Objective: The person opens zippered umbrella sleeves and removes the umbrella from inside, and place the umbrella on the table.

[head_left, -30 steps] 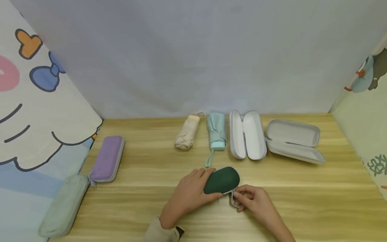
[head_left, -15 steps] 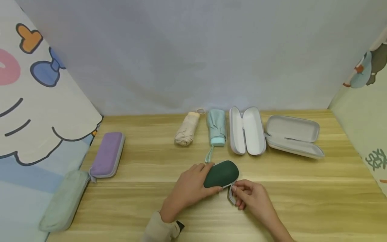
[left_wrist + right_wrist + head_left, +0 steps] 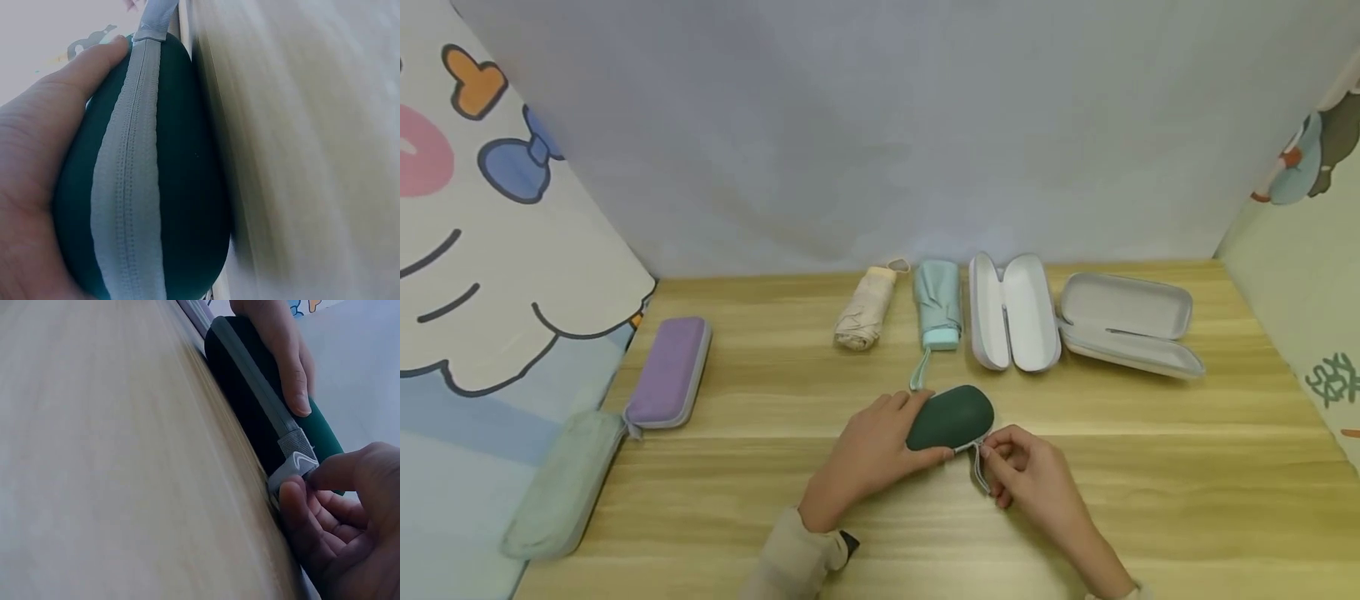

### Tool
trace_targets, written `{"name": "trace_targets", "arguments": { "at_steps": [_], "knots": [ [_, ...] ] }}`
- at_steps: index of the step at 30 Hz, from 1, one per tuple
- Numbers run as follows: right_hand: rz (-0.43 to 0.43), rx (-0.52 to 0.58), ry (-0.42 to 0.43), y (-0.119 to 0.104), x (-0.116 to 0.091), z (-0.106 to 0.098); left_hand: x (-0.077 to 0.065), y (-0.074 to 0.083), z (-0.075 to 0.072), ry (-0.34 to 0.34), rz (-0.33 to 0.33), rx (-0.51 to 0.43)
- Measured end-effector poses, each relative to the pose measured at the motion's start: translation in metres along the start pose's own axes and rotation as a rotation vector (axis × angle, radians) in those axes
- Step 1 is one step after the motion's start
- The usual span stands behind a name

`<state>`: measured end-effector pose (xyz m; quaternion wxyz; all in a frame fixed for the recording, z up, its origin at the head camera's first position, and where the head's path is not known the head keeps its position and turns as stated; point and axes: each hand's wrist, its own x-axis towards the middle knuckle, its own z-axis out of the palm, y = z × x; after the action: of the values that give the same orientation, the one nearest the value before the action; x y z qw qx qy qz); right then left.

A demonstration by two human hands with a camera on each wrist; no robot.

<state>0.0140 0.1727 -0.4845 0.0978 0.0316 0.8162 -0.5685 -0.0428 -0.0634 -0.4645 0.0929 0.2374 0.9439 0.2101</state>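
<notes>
Wood-grain tabletop (image 3: 760,525), light yellow-brown: seven articles noted.
Between the fingers of the left hand (image 3: 868,450) and those of the right hand (image 3: 1033,471) lies a smooth, rounded, dark green zip case (image 3: 953,417). Beyond the left fingers: a folded beige fabric umbrella (image 3: 865,310) and a folded mint-green fabric umbrella (image 3: 938,300), its loop towards the fingers. Beyond the right fingers: an open, white-lined oblong case (image 3: 1032,321); farther right, an open, grey-lined oblong case (image 3: 1127,304). Well left of the left fingers: a purple oblong zip case (image 3: 666,371) and, nearer the person, a pale green oblong case (image 3: 565,487) along the left edge.
</notes>
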Motion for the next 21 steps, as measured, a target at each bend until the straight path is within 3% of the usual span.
{"name": "trace_targets", "arguments": {
  "at_steps": [9, 21],
  "knots": [
    [-0.129, -0.156, 0.066, -0.0015, 0.001, -0.0077, 0.0047, -0.0014, -0.0026, -0.007, -0.003, 0.016],
    [-0.353, -0.351, 0.224, 0.0024, 0.0014, -0.0072, 0.0018, -0.0003, -0.0028, 0.0, 0.009, 0.013]
  ]
}}
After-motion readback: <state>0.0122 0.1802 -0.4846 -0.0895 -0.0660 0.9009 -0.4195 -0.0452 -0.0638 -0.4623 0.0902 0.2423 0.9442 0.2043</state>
